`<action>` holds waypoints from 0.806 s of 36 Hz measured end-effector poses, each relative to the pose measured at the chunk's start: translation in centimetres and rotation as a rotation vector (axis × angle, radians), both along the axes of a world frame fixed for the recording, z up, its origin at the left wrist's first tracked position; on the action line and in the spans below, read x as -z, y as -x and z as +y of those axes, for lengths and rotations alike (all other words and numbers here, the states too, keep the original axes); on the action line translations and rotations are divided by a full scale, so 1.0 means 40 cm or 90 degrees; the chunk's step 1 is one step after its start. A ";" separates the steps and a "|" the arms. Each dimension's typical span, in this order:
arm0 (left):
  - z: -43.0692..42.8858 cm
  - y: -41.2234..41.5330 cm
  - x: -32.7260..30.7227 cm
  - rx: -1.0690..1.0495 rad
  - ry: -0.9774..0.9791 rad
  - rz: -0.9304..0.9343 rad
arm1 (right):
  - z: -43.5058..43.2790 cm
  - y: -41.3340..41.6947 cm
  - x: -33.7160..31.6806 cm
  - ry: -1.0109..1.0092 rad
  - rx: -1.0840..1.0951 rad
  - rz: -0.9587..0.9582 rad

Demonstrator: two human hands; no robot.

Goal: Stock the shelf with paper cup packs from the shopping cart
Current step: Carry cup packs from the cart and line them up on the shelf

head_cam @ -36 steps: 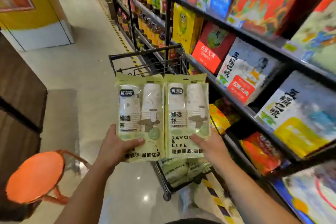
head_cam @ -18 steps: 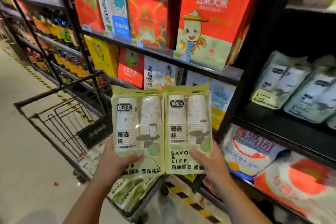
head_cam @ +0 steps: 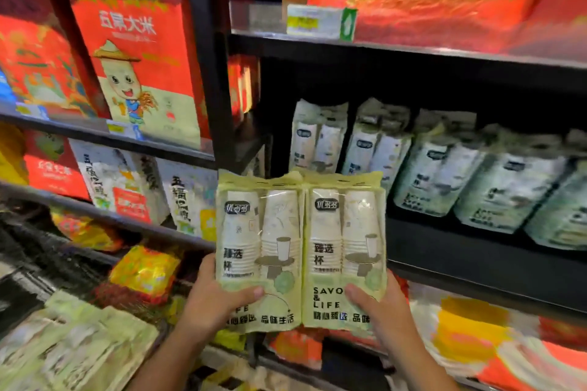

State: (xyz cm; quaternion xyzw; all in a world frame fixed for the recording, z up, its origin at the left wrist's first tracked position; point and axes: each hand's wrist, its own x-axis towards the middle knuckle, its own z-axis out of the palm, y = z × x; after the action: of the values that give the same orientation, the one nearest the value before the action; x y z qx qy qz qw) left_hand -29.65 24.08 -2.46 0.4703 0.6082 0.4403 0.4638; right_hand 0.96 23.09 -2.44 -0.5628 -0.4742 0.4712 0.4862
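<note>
While left hand (head_cam: 219,305) grips the left pack (head_cam: 259,251), right hand (head_cam: 379,309) grips the right pack (head_cam: 344,247)

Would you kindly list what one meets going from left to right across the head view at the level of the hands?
Pale green packs lying low at the left → left hand → left cup pack → right cup pack → right hand → red and yellow bags on the lower shelf.

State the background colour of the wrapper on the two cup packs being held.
Pale yellow-green with dark lettering on the cup packs, clearest in the head view.
</note>
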 end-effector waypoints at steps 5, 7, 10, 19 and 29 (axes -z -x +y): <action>0.070 -0.164 -0.018 -0.020 -0.023 -0.004 | 0.061 -0.142 0.003 -0.012 0.002 -0.018; 0.096 -0.206 -0.020 -0.009 -0.024 0.009 | 0.081 -0.187 0.006 -0.010 0.010 -0.020; 0.144 -0.244 -0.021 0.008 -0.043 0.052 | 0.111 -0.234 0.005 -0.014 0.024 -0.039; 0.341 -0.258 -0.002 0.070 -0.078 0.155 | 0.242 -0.273 -0.022 -0.059 0.059 -0.094; 0.479 -0.234 0.003 0.088 -0.100 0.119 | 0.384 -0.225 0.048 -0.027 0.083 -0.164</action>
State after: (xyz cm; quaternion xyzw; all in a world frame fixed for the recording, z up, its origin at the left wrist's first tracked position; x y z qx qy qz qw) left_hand -20.28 43.24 -2.60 0.5848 0.5786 0.4076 0.3963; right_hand 9.97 38.45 -4.34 -0.6380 -0.5047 0.3524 0.4626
